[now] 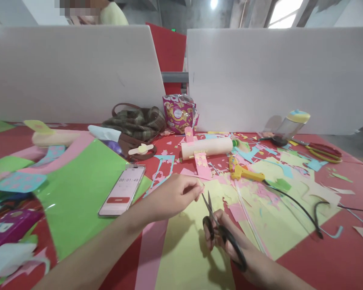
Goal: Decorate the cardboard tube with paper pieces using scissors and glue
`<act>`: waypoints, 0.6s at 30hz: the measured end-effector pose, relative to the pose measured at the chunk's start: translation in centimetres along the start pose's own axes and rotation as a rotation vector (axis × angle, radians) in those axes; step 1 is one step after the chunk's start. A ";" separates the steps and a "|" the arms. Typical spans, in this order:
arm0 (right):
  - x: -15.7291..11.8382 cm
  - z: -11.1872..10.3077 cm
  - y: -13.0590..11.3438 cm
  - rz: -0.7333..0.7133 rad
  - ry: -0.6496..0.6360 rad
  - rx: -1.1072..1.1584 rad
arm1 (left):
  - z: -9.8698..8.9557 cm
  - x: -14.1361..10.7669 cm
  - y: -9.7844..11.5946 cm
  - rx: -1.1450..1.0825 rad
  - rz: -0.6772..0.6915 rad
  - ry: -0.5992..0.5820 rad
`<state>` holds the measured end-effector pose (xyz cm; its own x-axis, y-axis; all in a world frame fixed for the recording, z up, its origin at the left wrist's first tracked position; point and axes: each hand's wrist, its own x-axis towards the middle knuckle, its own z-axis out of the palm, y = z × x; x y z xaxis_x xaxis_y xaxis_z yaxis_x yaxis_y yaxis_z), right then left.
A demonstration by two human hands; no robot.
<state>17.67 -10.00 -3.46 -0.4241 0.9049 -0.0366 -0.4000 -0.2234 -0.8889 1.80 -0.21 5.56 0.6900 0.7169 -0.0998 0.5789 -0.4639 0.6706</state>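
Note:
My right hand (222, 233) grips a pair of black-handled scissors (211, 209), fingers in the loops and blades slightly apart, pointing away from me. Just left of the blade tips, my left hand (184, 193) is closed in a pinch; what it holds, if anything, is too small to make out. Both hands are above a pale yellow sheet (181, 249). Beyond them lies a cream tube (208, 148) with pink strips and a green tip. A yellow glue gun (245, 173) rests on paper scraps to the right.
Left of my left arm, a phone (123, 189) showing a timer lies on green sheets (75, 201). Behind are a snack bag (180, 114) and plaid cloth (139, 121). At right are red-handled scissors (325, 151), a clear jar (290, 127) and a black cable (296, 205). White panels stand behind.

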 end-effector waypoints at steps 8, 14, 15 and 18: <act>-0.3 -0.2 -0.1 -0.023 0.007 -0.123 | 1.0 0.1 0.5 -0.010 0.044 0.001; -0.2 -0.2 -0.2 -0.037 -0.001 -0.132 | 1.5 0.1 0.4 -0.046 0.030 -0.011; -0.2 -0.2 -0.2 -0.040 0.001 -0.133 | 1.5 0.1 0.4 -0.052 0.031 -0.011; -0.3 -0.2 -0.3 -0.044 0.005 -0.123 | 1.7 0.2 0.4 -0.061 0.033 -0.006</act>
<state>18.04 -10.10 -3.32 -0.4041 0.9147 0.0016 -0.3152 -0.1376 -0.9390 2.89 -1.14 4.57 0.7112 0.6984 -0.0810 0.5280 -0.4544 0.7175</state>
